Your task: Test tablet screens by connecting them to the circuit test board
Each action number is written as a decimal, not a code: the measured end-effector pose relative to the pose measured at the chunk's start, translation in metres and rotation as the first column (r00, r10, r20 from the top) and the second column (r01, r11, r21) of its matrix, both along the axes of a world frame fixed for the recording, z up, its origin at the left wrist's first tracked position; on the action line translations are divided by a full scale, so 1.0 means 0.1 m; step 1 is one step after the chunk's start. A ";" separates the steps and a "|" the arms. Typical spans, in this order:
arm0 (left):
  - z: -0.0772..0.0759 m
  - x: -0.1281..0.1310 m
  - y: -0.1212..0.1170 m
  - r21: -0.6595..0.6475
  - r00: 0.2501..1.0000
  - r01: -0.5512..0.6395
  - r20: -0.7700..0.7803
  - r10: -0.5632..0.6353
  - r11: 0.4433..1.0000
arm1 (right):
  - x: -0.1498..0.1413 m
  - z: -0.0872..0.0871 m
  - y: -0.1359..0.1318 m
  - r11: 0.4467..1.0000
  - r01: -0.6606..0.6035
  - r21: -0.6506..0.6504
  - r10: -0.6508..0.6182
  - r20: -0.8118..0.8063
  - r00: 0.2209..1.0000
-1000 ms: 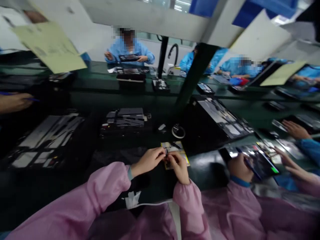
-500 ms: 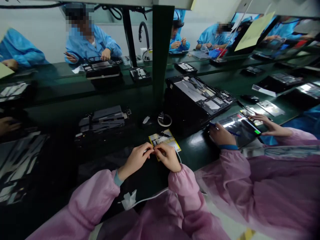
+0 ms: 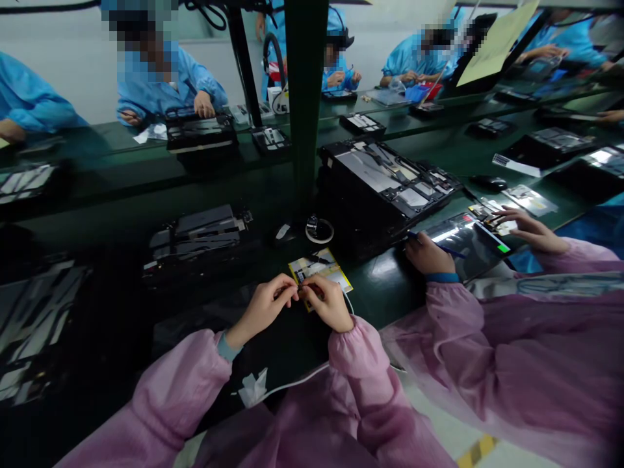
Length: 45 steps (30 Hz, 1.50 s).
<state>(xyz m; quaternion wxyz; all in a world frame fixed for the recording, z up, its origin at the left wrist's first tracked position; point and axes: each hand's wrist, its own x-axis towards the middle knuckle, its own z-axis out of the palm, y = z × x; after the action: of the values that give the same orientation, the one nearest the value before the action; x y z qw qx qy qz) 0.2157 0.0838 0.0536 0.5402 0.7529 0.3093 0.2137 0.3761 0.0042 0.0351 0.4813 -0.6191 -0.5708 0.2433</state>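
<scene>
My left hand is closed in a pinch, its fingertips meeting those of my right hand. The right hand is pinched too. Whatever small dark piece lies between the fingertips is too small to name. Just beyond them lies a yellow-edged sheet with a dark strip on it; my fingers cover its near edge. A white cord runs by my right wrist. Under my hands is a dark, glossy panel, hard to make out against the dark bench.
A tall stack of device housings stands ahead right, a lower stack ahead left. A roll of tape sits beyond the sheet. To my right a co-worker's hand holds a blue tool over a tablet screen. A green post rises ahead.
The view has shifted slightly. My hands stay together at the fingertips in nearly the same place, with the left fingers slightly changed in pose.
</scene>
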 end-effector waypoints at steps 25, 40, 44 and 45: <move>-0.07 -0.02 -0.02 0.272 1.000 0.019 -0.005 -0.019 0.962 | 0.00 0.01 0.00 0.994 -0.106 -0.012 0.104 -0.130 0.986; -0.14 -0.05 -0.06 0.604 0.995 0.087 -0.098 -0.035 0.792 | 0.01 0.02 -0.01 0.995 -0.103 0.017 0.103 -0.016 0.995; -0.12 -0.04 -0.06 0.631 0.995 0.084 -0.096 -0.030 0.771 | 0.01 0.02 -0.01 0.996 -0.081 0.038 0.081 0.021 0.997; -0.12 -0.04 -0.06 0.630 0.995 0.085 -0.098 -0.030 0.772 | 0.01 0.01 -0.01 0.995 -0.083 0.046 0.082 0.026 0.996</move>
<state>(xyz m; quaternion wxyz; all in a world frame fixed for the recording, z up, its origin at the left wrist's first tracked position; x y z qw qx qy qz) 0.2115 0.0781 0.0420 0.2485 0.9080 0.2179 0.2576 0.3772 0.0030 0.0363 0.4783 -0.5864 -0.6073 0.2419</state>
